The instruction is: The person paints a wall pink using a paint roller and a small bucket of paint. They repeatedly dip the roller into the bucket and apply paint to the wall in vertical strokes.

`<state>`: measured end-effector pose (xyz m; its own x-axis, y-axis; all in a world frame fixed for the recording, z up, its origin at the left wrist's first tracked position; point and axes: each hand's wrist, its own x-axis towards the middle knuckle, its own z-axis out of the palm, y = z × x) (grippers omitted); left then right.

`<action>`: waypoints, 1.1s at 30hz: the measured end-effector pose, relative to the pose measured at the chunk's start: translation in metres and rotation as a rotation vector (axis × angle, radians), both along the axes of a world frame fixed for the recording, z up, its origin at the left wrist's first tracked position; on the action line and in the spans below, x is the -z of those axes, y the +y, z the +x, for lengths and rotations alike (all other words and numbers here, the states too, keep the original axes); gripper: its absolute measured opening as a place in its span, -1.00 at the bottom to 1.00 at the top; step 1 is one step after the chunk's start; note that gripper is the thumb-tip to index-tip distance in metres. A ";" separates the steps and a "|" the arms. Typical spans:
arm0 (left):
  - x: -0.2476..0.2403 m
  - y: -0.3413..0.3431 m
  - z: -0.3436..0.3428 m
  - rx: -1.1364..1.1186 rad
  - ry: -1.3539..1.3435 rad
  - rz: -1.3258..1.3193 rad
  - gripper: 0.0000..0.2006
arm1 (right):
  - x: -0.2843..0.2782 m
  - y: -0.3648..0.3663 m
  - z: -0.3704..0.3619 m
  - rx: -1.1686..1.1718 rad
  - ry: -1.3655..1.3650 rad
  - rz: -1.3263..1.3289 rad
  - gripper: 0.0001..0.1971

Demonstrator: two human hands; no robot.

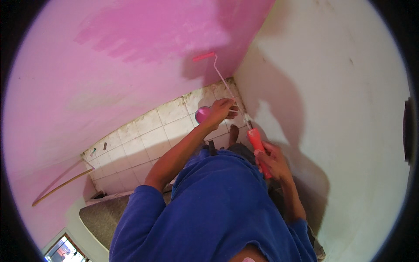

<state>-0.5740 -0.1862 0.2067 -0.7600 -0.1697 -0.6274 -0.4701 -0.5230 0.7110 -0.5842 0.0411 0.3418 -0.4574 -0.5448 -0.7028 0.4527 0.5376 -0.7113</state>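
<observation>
Left hand [223,109]: fingers blurred; cannot tell whether they touch the roller frame [221,75]. Paint container [202,115] partly hidden behind that hand and wrist. Red roller handle [254,139]: middle covered by right hand [274,159]. Two items on the floor tiles [150,124] too small to identify. Dark object [408,131] cut by the right rim; bright panel [65,250], lower left, cut by the bottom edge, contents unclear.

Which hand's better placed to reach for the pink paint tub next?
Probably the left hand: in the picture it lies nearer the tub, though height above it is hard to judge. The right hand is farther off and wrapped around the roller handle.
</observation>
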 end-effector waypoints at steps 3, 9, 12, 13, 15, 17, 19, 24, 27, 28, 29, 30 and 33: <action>0.023 -0.007 0.023 0.081 -0.083 -0.101 -0.65 | 0.038 -0.008 -0.002 0.013 0.009 -0.055 -0.75; 0.139 -0.057 0.180 0.551 -0.381 -0.840 -0.53 | -0.016 0.000 -0.005 0.033 -0.053 0.022 -0.73; 0.171 -0.066 0.299 0.689 -0.619 -1.031 -0.47 | -0.066 0.023 -0.003 0.045 -0.043 -0.052 -0.68; 0.181 -0.060 0.336 0.656 -0.602 -1.059 -0.47 | -0.084 0.028 0.001 0.077 -0.046 -0.051 -0.68; 0.171 -0.041 0.377 0.726 -0.715 -0.879 -0.59 | -0.093 0.033 0.004 0.105 -0.062 -0.061 -0.67; 0.163 -0.027 0.399 0.690 -0.687 -0.766 -0.66 | -0.098 0.028 0.007 0.119 -0.076 -0.063 -0.68; 0.180 -0.023 0.407 0.629 -0.632 -0.759 -0.70 | -0.092 0.022 0.007 0.110 -0.058 -0.072 -0.68; 0.161 -0.054 0.272 0.276 -0.387 -0.932 -0.75 | -0.081 0.019 0.006 0.082 -0.049 -0.061 -0.68; 0.085 -0.054 0.147 0.039 -0.118 -0.207 -0.72 | -0.082 0.019 0.009 0.100 -0.042 -0.069 -0.67; 0.062 -0.047 0.114 0.042 -0.091 -0.128 -0.71 | -0.080 0.018 0.010 0.085 -0.037 -0.071 -0.67; 0.036 -0.040 0.083 0.127 0.035 -0.165 -0.70 | -0.080 0.019 0.012 0.091 -0.028 -0.065 -0.67; 0.020 -0.035 0.059 0.109 0.117 -0.030 -0.69 | -0.081 0.018 0.013 0.086 -0.022 -0.063 -0.67; -0.016 -0.025 0.001 -0.017 0.264 0.446 -0.68 | -0.082 0.019 0.013 0.074 -0.015 -0.066 -0.66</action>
